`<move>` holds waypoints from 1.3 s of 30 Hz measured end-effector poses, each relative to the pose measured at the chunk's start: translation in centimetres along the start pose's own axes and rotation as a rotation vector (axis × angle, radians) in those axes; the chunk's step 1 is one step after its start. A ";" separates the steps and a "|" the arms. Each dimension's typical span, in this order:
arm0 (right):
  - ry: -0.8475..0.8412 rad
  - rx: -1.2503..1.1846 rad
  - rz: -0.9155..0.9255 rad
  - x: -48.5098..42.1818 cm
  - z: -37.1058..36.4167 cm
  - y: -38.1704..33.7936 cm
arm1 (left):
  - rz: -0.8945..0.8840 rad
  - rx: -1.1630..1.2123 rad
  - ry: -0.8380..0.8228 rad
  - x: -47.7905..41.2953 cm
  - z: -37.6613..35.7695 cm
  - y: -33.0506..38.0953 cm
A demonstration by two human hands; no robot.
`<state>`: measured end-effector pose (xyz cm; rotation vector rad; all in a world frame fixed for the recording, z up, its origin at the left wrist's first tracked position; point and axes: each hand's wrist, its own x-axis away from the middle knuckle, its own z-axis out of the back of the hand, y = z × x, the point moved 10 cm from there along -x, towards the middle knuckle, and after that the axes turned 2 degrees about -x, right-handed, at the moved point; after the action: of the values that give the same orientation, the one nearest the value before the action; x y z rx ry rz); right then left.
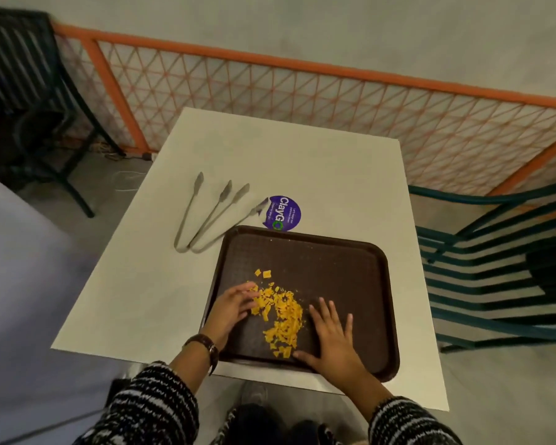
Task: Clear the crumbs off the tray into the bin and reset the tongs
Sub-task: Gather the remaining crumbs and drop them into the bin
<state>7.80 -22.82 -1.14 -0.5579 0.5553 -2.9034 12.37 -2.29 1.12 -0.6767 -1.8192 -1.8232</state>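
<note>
Brown tray point(350, 268) on white table point(270, 155), yellow crumbs point(283, 313) piled at its near-left, left hand point(231, 306) and right hand point(331, 338) flat, fingers spread, flanking the pile, holding nothing, two tongs point(206, 213) on table far-left of tray, purple sticker point(283, 213) beside

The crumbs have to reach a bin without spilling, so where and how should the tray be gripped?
Grip the brown tray by its raised rim on its left and right edges, one hand per side, coming in from the person's own edge. The crumbs sit towards the near left, so it should be kept level.
</note>
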 end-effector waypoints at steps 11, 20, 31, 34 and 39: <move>-0.062 0.130 0.042 -2.3 -2.1 0.8 | 0.088 0.056 0.050 -2.4 1.8 -2.8; -0.101 0.255 0.305 -4.6 -3.5 -3.9 | 0.100 0.116 0.103 -2.8 3.0 -3.9; -0.083 0.181 0.162 -6.1 -2.8 -2.9 | 0.015 0.059 0.191 -2.7 4.1 -3.1; -0.058 0.163 0.147 -4.4 -2.7 -1.6 | -0.192 -0.175 0.222 -3.0 3.3 -0.7; -0.035 0.111 0.058 -3.9 -2.7 -1.1 | -0.458 -0.652 0.167 -5.3 -0.9 1.2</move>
<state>10.33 -20.18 -4.35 -0.5657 0.3954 -2.8425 17.17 -3.29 -1.42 -0.3057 -1.3270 -2.7304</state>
